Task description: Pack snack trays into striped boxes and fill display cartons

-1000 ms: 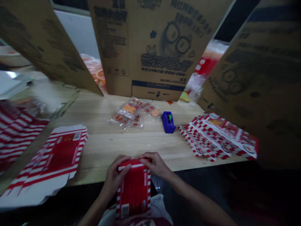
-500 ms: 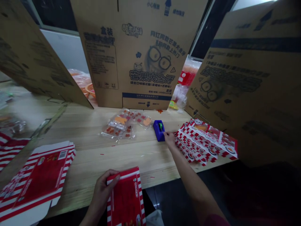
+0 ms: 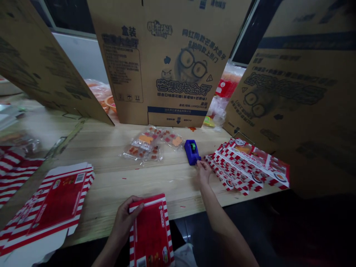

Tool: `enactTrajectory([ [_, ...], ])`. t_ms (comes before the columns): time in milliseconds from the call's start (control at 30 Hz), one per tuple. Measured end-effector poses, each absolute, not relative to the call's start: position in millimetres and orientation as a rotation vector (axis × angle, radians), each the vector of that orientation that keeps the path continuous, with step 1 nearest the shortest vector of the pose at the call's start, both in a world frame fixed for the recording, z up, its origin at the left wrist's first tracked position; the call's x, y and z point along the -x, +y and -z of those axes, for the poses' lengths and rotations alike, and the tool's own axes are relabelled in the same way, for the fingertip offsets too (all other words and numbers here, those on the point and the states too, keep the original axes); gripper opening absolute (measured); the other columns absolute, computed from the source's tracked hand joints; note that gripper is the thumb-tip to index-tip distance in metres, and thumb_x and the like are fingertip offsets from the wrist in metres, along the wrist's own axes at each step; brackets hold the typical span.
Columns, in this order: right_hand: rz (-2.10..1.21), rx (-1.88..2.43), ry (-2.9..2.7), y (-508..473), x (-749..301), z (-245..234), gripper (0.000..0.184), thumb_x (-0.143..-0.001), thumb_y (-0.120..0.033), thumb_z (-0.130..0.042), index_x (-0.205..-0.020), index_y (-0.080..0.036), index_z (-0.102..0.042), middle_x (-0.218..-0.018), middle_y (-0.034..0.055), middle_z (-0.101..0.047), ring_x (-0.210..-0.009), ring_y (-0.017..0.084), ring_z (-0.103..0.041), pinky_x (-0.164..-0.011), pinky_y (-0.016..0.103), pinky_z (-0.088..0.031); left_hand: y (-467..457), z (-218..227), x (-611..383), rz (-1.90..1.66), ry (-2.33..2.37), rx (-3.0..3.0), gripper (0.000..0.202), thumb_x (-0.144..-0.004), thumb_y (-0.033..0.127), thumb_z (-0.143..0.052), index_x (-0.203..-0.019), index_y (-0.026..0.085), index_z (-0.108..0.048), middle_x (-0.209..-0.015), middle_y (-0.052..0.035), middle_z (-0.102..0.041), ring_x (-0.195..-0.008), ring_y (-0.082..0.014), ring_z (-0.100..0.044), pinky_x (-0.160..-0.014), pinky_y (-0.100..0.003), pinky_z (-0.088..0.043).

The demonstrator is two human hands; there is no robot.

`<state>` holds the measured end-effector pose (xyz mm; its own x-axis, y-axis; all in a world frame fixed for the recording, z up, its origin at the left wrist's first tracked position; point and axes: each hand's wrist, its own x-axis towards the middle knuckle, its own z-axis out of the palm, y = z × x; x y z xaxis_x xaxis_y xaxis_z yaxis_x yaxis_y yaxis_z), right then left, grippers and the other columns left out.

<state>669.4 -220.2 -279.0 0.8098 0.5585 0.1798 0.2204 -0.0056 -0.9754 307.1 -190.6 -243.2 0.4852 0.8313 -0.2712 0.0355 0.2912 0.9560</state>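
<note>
One head-worn view, facing forward and down across the wooden table point(image 3: 167, 181). Close range: left hand point(image 3: 125, 219) on a carton point(image 3: 150, 233) at bottom edge, right hand point(image 3: 204, 171) mid-frame farther out, both forearms entering from below. Upright cardboard boxes point(image 3: 172, 63) wall off the top. Wide lens, edges bowed.

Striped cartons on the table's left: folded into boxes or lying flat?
Lying flat: the striped cartons are unfolded sheets, fanned in a pile on the wooden table, flaps spread out.

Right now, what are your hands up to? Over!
Left hand grips the red-and-white striped cardboard box at its top edge. Right hand at the small blue plastic tape dispenser, grip unclear. Stack of flat red-checked cartons close beside it.
</note>
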Motion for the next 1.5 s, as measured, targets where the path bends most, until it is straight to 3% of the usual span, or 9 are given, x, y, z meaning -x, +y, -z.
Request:
enactTrajectory([
  [333,-0.38,1.59,-0.619,-231.5,-644.5,261.3,0.035,-0.072,-0.054,-0.055,-0.063,-0.02,-0.052,-0.065,0.0003,-0.052,-0.067,0.016,-0.049,-0.066,0.031,-0.046,-171.1,216.2,-322.0,-0.684,0.837,-1.208,0.026,-0.071,0.038,-0.073,-0.077,0.016,-0.06,-0.073,0.0008,-0.062,-0.064,-0.0136,-0.058,-0.059,-0.022,-0.045],
  [433,-0.736,1.502,-0.979,-223.4,-611.1,230.2,0.03,-0.069,-0.046,-0.069,-0.065,-0.018,-0.06,-0.069,0.0015,-0.058,-0.068,0.016,-0.053,-0.065,0.028,-0.046,-152.4,206.1,-324.8,-0.553,0.767,-1.337,0.027,-0.069,0.037,-0.073,-0.075,0.015,-0.06,-0.068,0.0014,-0.06,-0.059,-0.0121,-0.054,-0.054,-0.02,-0.04],
  [567,-1.246,1.212,-1.889,-209.3,-562.6,185.4,0.023,-0.082,-0.036,-0.063,-0.074,-0.015,-0.063,-0.075,0.0012,-0.06,-0.07,0.013,-0.053,-0.066,0.024,-0.042,-142.9,205.1,-333.8,-0.402,0.707,-1.432,0.025,-0.066,0.035,-0.072,-0.071,0.014,-0.058,-0.065,0.0024,-0.058,-0.058,-0.011,-0.051,-0.053,-0.019,-0.035],
  [733,-0.873,1.422,-2.439,-198.8,-533.4,167.1,0.015,-0.08,-0.021,-0.065,-0.068,-0.014,-0.059,-0.072,0.0007,-0.057,-0.064,0.01,-0.045,-0.06,0.023,-0.03,-149.1,210.1,-338.9,-0.388,0.681,-1.419,0.026,-0.064,0.035,-0.072,-0.07,0.014,-0.057,-0.066,0.0019,-0.059,-0.06,-0.0115,-0.051,-0.055,-0.02,-0.037],
  [933,-1.383,1.438,-2.05,-191.0,-540.6,190.5,0.027,-0.073,-0.037,-0.072,-0.073,-0.014,-0.059,-0.062,-0.0027,-0.056,-0.057,0.009,-0.048,-0.054,0.021,-0.032,-155.4,202.7,-328.5,-0.384,0.659,-1.41,0.027,-0.067,0.036,-0.073,-0.073,0.014,-0.058,-0.065,0.0027,-0.056,-0.058,-0.01,-0.047,-0.054,-0.019,-0.033],
  [1067,-2.132,1.09,-1.38,-202.5,-533.4,222.2,0.054,-0.048,-0.048,-0.084,-0.082,-0.014,-0.06,-0.065,-0.0035,-0.06,-0.056,0.011,-0.054,-0.055,0.021,-0.042,-165.9,192.5,-326.6,-0.326,0.522,-1.403,0.029,-0.071,0.039,-0.073,-0.082,0.014,-0.063,-0.076,-0.0006,-0.062,-0.069,-0.0133,-0.054,-0.063,-0.021,-0.039],
  [1167,-2.321,0.903,-1.034,-214.4,-521.8,230.7,0.066,-0.035,-0.05,-0.087,-0.083,-0.013,-0.063,-0.067,-0.0024,-0.063,-0.058,0.013,-0.058,-0.06,0.024,-0.048,-171.2,179.5,-325.5,-0.317,0.429,-1.495,0.026,-0.073,0.036,-0.073,-0.083,0.013,-0.066,-0.084,-0.003,-0.064,-0.078,-0.0154,-0.056,-0.072,-0.024,-0.042],
  [1333,-1.869,0.924,-1.055,-217.3,-537.5,181.5,0.047,-0.058,-0.048,-0.082,-0.084,-0.013,-0.064,-0.068,-0.0023,-0.059,-0.055,0.008,-0.051,-0.051,0.017,-0.039,-166.2,118.1,-305.7,-0.512,0.535,-1.715,0.02,-0.08,0.033,-0.067,-0.09,0.015,-0.065,-0.086,-0.0024,-0.063,-0.077,-0.0151,-0.058,-0.068,-0.024,-0.044],
  [1500,-1.133,1.081,-0.88,-233.4,-559.7,138.9,0.034,-0.079,-0.05,-0.068,-0.081,-0.018,-0.061,-0.053,-0.0045,-0.05,-0.042,0.008,-0.044,-0.04,0.017,-0.033,-184.4,66.6,-300.2,-1.138,0.738,-2.16,0.019,-0.088,0.019,-0.055,-0.107,0.019,-0.059,-0.102,-0.006,-0.062,-0.098,-0.0179,-0.059,-0.086,-0.029,-0.048],
])
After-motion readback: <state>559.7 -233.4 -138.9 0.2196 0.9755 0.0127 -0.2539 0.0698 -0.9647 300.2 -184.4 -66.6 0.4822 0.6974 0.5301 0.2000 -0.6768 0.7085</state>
